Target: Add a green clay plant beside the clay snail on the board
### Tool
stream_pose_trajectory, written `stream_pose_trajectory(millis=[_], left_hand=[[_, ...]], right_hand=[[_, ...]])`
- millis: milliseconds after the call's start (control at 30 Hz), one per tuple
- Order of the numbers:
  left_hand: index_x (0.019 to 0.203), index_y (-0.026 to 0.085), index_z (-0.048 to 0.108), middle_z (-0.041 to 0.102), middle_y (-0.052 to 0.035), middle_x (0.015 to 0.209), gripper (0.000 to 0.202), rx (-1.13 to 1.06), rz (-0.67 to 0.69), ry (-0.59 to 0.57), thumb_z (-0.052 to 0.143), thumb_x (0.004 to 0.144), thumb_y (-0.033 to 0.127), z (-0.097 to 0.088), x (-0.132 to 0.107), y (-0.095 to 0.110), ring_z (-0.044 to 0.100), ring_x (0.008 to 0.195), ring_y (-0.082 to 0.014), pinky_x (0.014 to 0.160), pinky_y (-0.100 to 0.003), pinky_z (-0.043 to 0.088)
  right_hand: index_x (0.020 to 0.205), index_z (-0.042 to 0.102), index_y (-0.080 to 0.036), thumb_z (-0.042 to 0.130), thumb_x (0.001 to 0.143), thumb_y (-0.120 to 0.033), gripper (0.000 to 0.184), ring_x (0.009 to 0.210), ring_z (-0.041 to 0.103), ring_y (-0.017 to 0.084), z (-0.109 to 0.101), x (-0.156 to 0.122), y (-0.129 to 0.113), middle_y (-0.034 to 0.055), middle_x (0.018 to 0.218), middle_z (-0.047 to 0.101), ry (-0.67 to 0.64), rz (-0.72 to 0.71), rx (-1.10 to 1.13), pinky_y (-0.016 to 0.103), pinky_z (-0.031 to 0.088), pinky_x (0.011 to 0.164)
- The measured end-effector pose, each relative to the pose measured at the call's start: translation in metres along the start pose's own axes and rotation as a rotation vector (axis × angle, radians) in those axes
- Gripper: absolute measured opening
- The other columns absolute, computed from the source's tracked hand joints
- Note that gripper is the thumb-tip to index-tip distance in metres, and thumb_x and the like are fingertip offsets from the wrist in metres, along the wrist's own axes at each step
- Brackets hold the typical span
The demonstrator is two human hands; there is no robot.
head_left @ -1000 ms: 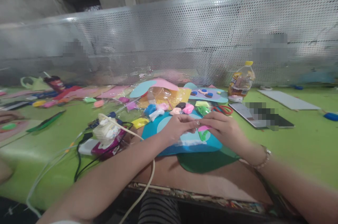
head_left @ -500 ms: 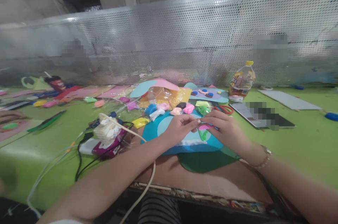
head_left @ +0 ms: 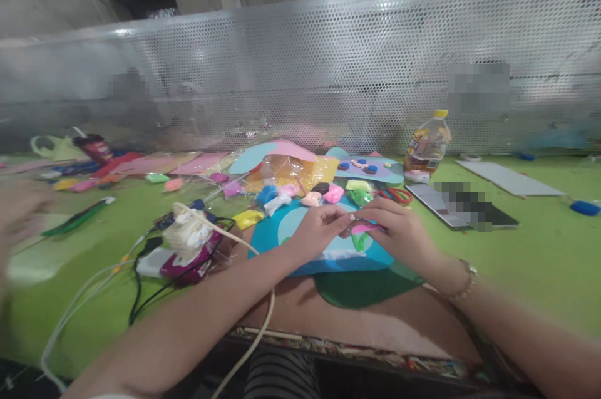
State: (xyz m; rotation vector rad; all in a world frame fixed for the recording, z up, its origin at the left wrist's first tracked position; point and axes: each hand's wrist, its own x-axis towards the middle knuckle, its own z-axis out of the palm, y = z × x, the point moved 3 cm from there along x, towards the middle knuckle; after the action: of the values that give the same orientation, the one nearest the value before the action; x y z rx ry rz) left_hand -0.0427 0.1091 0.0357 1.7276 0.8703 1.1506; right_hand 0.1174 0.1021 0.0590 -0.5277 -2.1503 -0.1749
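My left hand (head_left: 325, 228) and my right hand (head_left: 402, 230) meet fingertip to fingertip over a blue foam sheet (head_left: 265, 242) with a light blue area on it. Both hands are closed in a pinch, and whatever lies between the fingertips is too small to make out. A flat pink clay piece (head_left: 364, 228) shows just under my right fingers, above a green V-shaped clay piece (head_left: 360, 242). Along the sheet's lower part runs a white clay strip (head_left: 342, 254). A dark green sheet (head_left: 361, 291) sticks out underneath, toward me.
Bagged clay lumps, including a yellow one (head_left: 247, 218), lie behind and left of the sheet. A power bank (head_left: 154, 261) with cables (head_left: 134, 299) sits left. On the right are a phone (head_left: 429, 203) and a bottle (head_left: 428, 142). Another person's hand (head_left: 23, 205) is at far left.
My hands keep nearly the same pinch over the sheet. At far left, the other person's hand has lifted and is blurred. The whole view has shifted slightly.
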Motion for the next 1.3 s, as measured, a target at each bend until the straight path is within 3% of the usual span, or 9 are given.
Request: stream_pose_trajectory(millis=[133,467,767,1000,1300], left_hand=[[0.078,0.016,0.063,0.059,-0.001,0.066,0.032,-0.009,-0.036,0.016,0.061,0.078,0.048,-0.001,0.002,-0.002,0.056,0.062,-0.0119,0.063,-0.025,0.047],[0.067,0.017,0.061,0.058,-0.0004,0.062,0.031,0.02,-0.021,0.049,0.062,0.077,0.047,-0.003,0.0,0.004,0.054,0.061,-0.0123,0.061,-0.024,0.042],[0.075,0.017,0.061,0.059,-0.003,0.067,0.045,-0.206,-0.107,0.004,0.046,0.082,0.059,0.0,0.005,-0.009,0.056,0.059,-0.0123,0.059,-0.025,0.044],[0.076,0.017,0.063,0.057,0.0,0.063,0.028,-0.195,-0.133,0.004,0.065,0.075,0.045,-0.003,0.004,-0.008,0.053,0.06,-0.0104,0.06,-0.023,0.041],[0.075,0.016,0.066,0.057,-0.001,0.06,0.028,-0.149,-0.132,0.009,0.065,0.073,0.044,-0.004,0.004,-0.008,0.049,0.055,-0.0099,0.054,-0.023,0.036]], right_hand=[[0.095,0.065,-0.021,0.047,0.084,-0.012,0.023,0.076,0.062,0.016,0.001,0.0,0.001,0.006,0.085,0.064,-0.013,0.014,0.0,0.029,0.053,0.065],[0.093,0.063,-0.02,0.05,0.082,-0.009,0.02,0.075,0.061,0.016,0.002,0.0,0.001,0.006,0.085,0.063,-0.006,0.02,0.004,0.029,0.052,0.064],[0.09,0.065,-0.02,0.053,0.079,-0.007,0.021,0.073,0.059,0.014,0.003,0.002,0.007,0.004,0.081,0.062,0.021,0.131,0.123,0.026,0.049,0.063],[0.084,0.065,-0.019,0.053,0.074,-0.002,0.023,0.064,0.054,0.012,0.003,0.006,0.006,0.0018,0.074,0.059,-0.003,0.203,0.189,0.024,0.042,0.054],[0.085,0.066,-0.019,0.055,0.082,-0.013,0.013,0.065,0.055,0.013,0.004,0.006,0.007,0.003,0.074,0.061,-0.005,0.187,0.225,0.026,0.043,0.056]])
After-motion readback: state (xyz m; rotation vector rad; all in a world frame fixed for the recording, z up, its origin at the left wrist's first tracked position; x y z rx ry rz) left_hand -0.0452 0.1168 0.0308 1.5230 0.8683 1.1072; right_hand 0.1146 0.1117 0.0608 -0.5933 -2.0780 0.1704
